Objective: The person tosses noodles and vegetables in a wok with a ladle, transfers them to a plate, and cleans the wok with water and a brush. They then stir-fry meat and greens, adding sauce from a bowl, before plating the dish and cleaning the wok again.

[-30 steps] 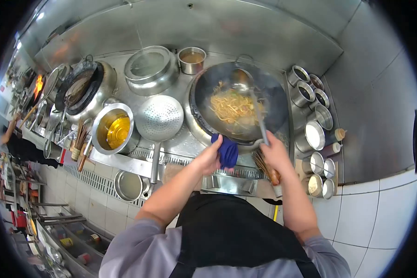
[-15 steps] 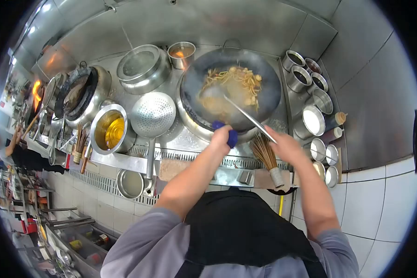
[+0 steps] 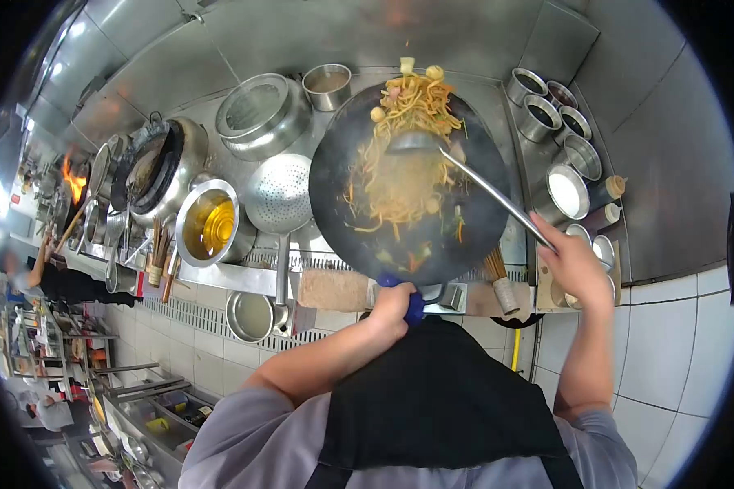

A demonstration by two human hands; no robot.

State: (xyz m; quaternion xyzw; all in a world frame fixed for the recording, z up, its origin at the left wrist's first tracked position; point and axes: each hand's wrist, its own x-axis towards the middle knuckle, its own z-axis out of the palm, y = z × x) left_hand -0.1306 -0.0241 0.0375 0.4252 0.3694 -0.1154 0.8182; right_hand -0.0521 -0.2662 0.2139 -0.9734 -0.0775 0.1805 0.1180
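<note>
My left hand [image 3: 394, 310] is closed round the near edge of a dark wok [image 3: 334, 204], with a blue cloth [image 3: 414, 308] between palm and rim. The wok is raised and tilted. Noodles [image 3: 400, 187] with bits of vegetable and pale round pieces spread through it, some flung up at its far edge; steam blurs the middle. My right hand [image 3: 577, 265] grips the long metal handle of a ladle [image 3: 497, 196], whose bowl is among the noodles. Below the wok's right side, a bamboo brush [image 3: 504, 289] lies partly hidden.
Left of the wok are a perforated strainer [image 3: 279, 191], a pot of yellow oil [image 3: 212, 228] and a lidded pot [image 3: 261, 114]. Seasoning tins [image 3: 564, 191] and bottles line the right side. Flame [image 3: 73, 181] rises far left, near another person [image 3: 65, 281].
The wok has come up off the burner and toward me, my left hand moving back with it. Noodles have been tossed upward. My right hand has moved right with the ladle.
</note>
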